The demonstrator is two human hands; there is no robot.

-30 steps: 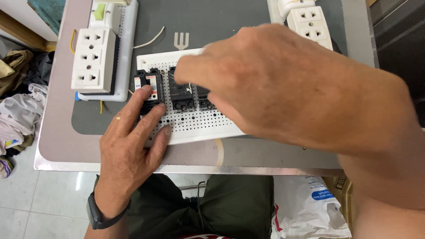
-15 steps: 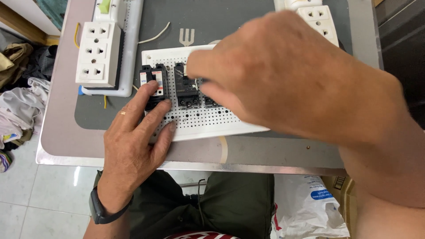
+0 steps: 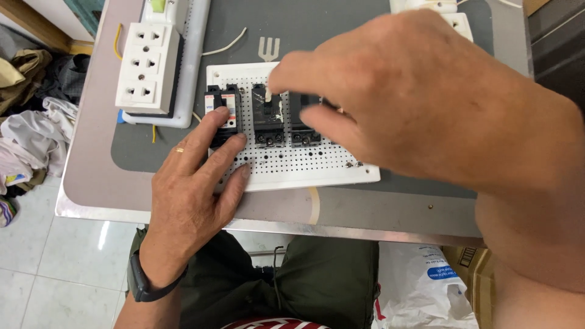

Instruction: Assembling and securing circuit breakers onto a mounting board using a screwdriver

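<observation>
Pinching something small and pale, the fingers (image 3: 277, 76) of the right hand (image 3: 420, 97) meet just above the middle circuit breaker (image 3: 268, 122); what they pinch is too blurred to name, perhaps a breaker's lever. Under that hand a third breaker (image 3: 303, 125) shows only in part. Beside these, the left hand (image 3: 192, 189) lies flat and released, fingertips (image 3: 239, 141) touching the left breaker (image 3: 222, 113) and the white perforated board (image 3: 304, 167) that carries all three. Beyond the fingertips, a white socket strip (image 3: 146, 70) sits on the grey mat (image 3: 131, 149) covering the table (image 3: 79, 183). A dark watch (image 3: 139, 285) circles the left wrist.
</observation>
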